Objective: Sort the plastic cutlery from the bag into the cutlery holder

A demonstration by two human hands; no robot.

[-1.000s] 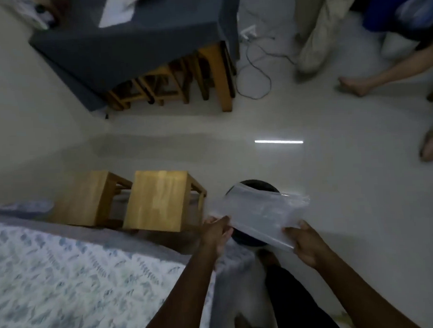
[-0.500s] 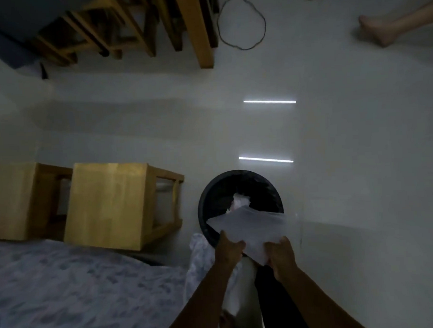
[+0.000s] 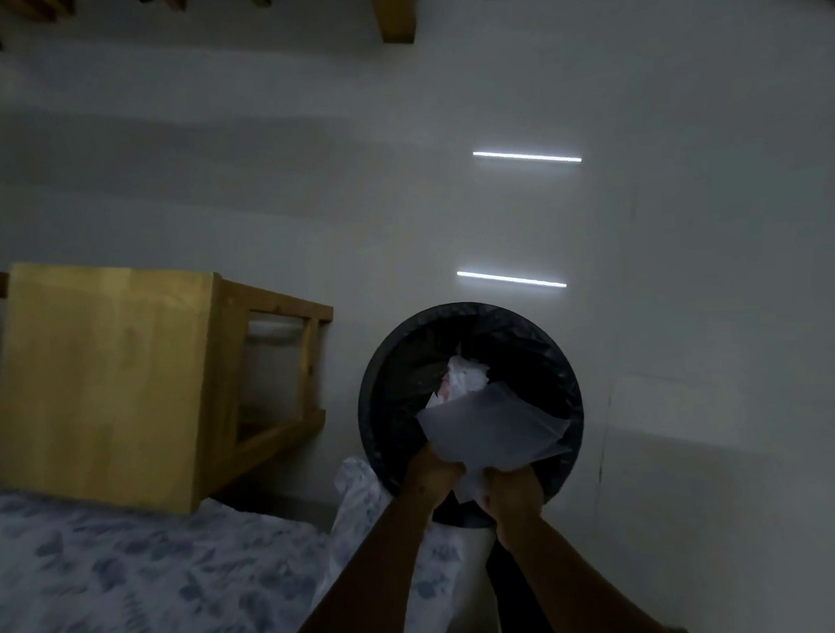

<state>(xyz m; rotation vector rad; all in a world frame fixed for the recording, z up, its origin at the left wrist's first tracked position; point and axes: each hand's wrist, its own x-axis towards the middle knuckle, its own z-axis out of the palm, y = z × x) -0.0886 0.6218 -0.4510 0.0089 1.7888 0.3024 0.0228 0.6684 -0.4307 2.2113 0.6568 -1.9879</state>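
Fingers curled tight, the left hand (image 3: 432, 473) and right hand (image 3: 509, 494) grip the near edge of a translucent, whitish plastic bag (image 3: 492, 423), side by side, bunching it where they pinch. The bag, creased and slack, fans out over the mouth of a black-lined bin (image 3: 376, 399), above crumpled white waste (image 3: 466, 376). A wooden stool (image 3: 102, 378) stands left of the bin, beside a patterned sheet (image 3: 130, 582).

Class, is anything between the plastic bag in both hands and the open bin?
Nothing visible. The left hand and right hand grip the plastic bag directly over the bin's mouth; crumpled white waste lies inside.
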